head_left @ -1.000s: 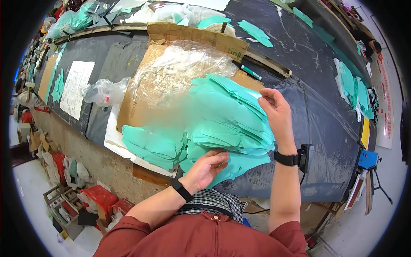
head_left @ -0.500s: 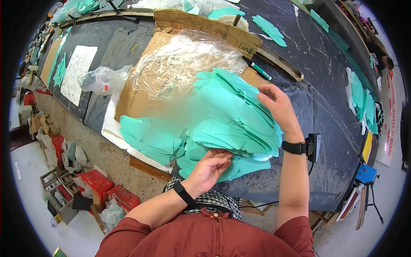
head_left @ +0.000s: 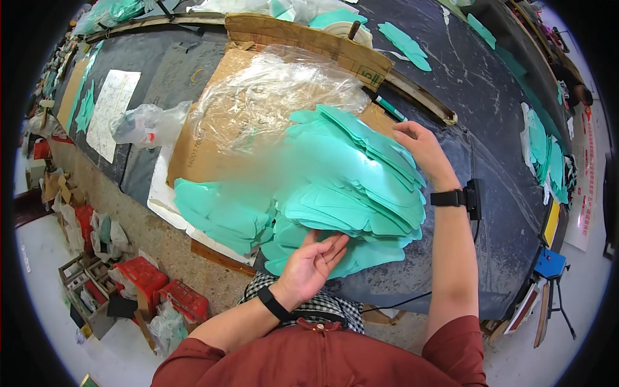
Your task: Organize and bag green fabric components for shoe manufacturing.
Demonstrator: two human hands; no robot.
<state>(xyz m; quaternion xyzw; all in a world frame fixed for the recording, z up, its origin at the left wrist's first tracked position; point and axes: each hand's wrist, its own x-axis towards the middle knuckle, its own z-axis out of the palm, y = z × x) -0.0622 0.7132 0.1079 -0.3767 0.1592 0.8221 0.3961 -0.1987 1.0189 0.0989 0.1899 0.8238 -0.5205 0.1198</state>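
Note:
A thick, uneven pile of teal, glove-shaped flat pieces [head_left: 361, 187] lies before me, its layers fanned along the right side. My left hand [head_left: 309, 266] is palm up at the pile's near edge, fingers stretched out and apart, fingertips against the lower layers. Beside the upper right edge, my right hand [head_left: 422, 151] has its fingers loosely bent and spread from the thumb, with nothing visible between them. Another, flatter heap of teal pieces [head_left: 222, 216] sits to the left of the pile. A blurred patch hides part of the area between them.
Behind the pile lie a cardboard sheet [head_left: 187, 145] and crumpled clear plastic [head_left: 258, 90]. A green-capped marker [head_left: 390, 108] rests by a wooden bar [head_left: 422, 98]. More teal pieces [head_left: 545, 145] hang at the table's right edge. Red crates [head_left: 138, 277] stand on the floor at left.
My right hand has shifted right, off the pile's edge, and its fingers have come away from the layers. My left hand's fingers have straightened at the near edge.

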